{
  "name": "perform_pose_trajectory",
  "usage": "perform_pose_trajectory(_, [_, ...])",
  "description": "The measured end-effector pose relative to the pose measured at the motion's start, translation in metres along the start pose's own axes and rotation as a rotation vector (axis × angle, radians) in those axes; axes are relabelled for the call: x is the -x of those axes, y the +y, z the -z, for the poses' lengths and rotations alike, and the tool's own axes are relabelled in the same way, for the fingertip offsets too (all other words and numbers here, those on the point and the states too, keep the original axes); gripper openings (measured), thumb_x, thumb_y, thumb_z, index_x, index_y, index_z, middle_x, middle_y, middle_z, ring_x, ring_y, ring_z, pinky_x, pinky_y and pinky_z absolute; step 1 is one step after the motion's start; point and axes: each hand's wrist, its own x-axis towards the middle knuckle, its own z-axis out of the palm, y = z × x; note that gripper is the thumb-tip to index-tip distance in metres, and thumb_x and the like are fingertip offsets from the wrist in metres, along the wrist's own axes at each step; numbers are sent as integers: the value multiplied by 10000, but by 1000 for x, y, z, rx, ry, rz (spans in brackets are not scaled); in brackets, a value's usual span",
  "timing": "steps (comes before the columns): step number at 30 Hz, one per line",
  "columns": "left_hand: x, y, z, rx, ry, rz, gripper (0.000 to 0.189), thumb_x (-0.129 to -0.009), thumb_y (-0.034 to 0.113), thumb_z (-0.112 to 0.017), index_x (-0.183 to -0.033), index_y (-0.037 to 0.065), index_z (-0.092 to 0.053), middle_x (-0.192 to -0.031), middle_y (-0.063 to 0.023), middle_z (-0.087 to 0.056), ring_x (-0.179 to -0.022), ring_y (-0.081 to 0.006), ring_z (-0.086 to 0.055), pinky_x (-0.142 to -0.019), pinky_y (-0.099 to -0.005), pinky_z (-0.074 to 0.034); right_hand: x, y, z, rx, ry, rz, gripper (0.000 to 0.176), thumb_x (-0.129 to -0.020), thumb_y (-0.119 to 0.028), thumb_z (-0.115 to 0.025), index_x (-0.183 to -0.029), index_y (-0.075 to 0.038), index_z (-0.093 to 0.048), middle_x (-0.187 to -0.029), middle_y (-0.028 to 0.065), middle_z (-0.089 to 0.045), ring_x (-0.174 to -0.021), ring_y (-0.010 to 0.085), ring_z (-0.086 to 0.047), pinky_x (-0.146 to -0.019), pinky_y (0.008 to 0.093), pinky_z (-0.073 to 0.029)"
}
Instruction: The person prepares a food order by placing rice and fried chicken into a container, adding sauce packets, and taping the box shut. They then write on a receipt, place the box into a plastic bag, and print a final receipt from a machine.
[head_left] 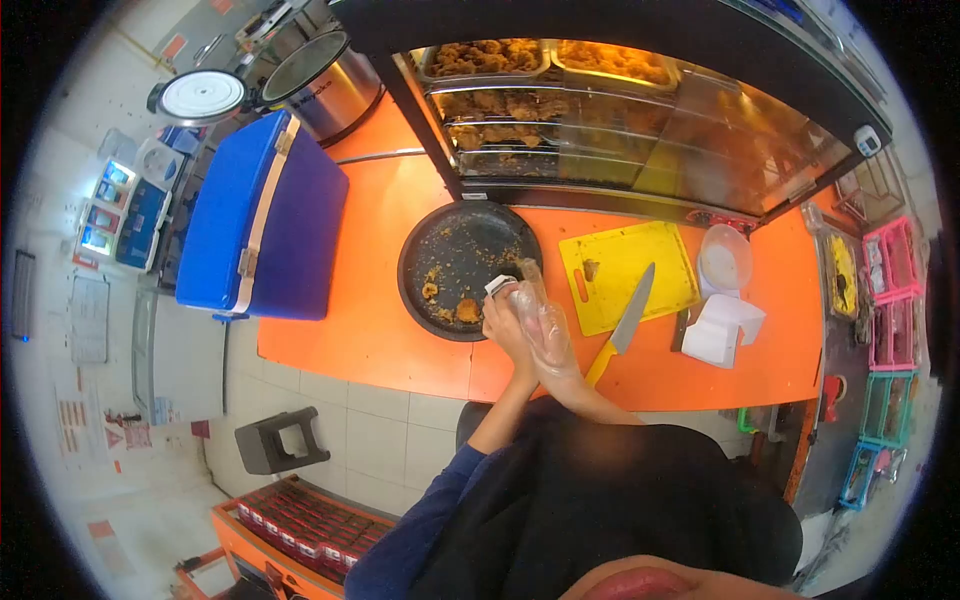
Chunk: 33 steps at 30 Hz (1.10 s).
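Observation:
My left hand (pixel 506 326) is bare and closed around a small white paper-like piece (pixel 499 285) with a dark edge. Its exact kind is too small to make out. My right hand (pixel 546 330) wears a loose clear plastic glove and presses against the left one; its fingers partly blur under the plastic. Both hands are over the near right rim of a round black tray (pixel 412 290), which holds crumbs and a few fried pieces (pixel 467 310). Right of my hands, a knife (pixel 630 315) with a yellow handle lies partly across a yellow cutting board (pixel 620 240).
Behind the tray stands a lit glass warming cabinet (pixel 610 130) with fried food. A blue cooler box (pixel 262 220) occupies the orange counter's (pixel 385 355) left end. On the right are an open white carton (pixel 718 330) and a clear plastic tub (pixel 724 260). A dark stool (pixel 282 440) is on the floor.

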Motion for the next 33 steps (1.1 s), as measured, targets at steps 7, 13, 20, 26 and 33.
perform_pose_trajectory(7, [-10,11,23,-54,58,34,439,-833,310,-592,-1128,-3,-503,-1133,-158,-483,-1116,-340,-436,-960,-450,-263,-10,-22,24,408,28,374,402,-930,-120,-463,-1292,50,-421,-1200,220,-524,-1066,318,-538,-895,367,-439])
perform_pose_trajectory(13, [-13,17,28,-300,49,-203,266,-778,182,-610,-994,33,-567,-1088,-121,-515,-1101,-289,-454,-953,-500,-259,-65,0,15,-264,30,-15,499,-969,-293,-467,-1356,9,-379,-1253,162,-534,-1063,295,-546,-895,384,-438])
perform_pose_trajectory(20, [-7,19,20,-659,-139,-351,156,-819,139,-552,-828,31,-664,-917,-82,-634,-944,-239,-547,-932,-535,-289,-153,37,-29,-733,-235,134,755,-941,-594,-326,-1510,-154,-98,-1568,99,-102,-1442,273,-101,-1147,374,-177])
perform_pose_trajectory(26, [26,17,40,-469,-604,-183,251,-879,201,-520,-811,12,-671,-800,-164,-642,-745,-325,-615,-788,-455,-442,-288,32,-11,567,342,316,464,-959,-354,-426,-1328,-75,-460,-1395,164,-434,-1265,345,-419,-1034,439,-356])
perform_pose_trajectory(33, [46,-101,95,-344,-551,360,337,-866,253,-542,-707,-27,-640,-714,-247,-613,-680,-398,-627,-614,-488,-479,-403,37,-10,1461,163,5,261,-873,-171,-503,-994,-18,-677,-959,224,-658,-891,405,-624,-890,474,-459])
